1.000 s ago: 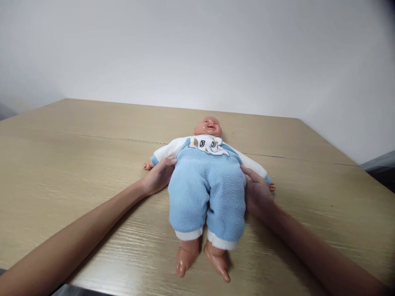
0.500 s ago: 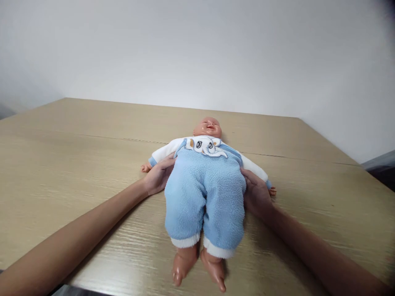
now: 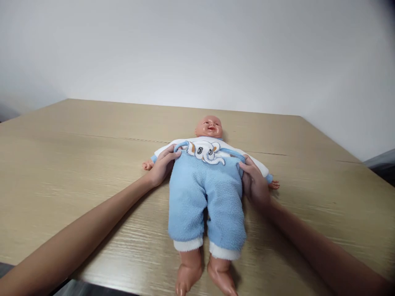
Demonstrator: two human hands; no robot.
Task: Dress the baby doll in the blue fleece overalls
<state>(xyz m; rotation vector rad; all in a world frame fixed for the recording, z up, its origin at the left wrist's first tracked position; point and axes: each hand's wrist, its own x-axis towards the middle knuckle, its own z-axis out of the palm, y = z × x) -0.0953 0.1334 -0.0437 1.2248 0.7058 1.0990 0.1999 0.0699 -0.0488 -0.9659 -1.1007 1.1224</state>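
A baby doll (image 3: 209,127) lies on its back on the table, head away from me and bare feet towards me. It wears light blue fleece overalls (image 3: 188,193) with a white elephant patch (image 3: 205,152) on the chest, over a white top (image 3: 259,164) with blue cuffs. My left hand (image 3: 164,165) is closed on the upper side edge of the overalls, thumb on top. Across from it, my right hand (image 3: 254,181) pinches the other upper side near the strap. Some fingers of both hands are hidden beneath the cloth.
The wooden table (image 3: 92,172) has a thin seam running across it behind the doll. A white wall (image 3: 197,53) stands beyond its far edge. A dark object (image 3: 384,164) shows past the right edge.
Both hands have closed on the upper sides of the overalls, and the straps now stand away from the white top. The doll's feet appear lower and nearer to me.
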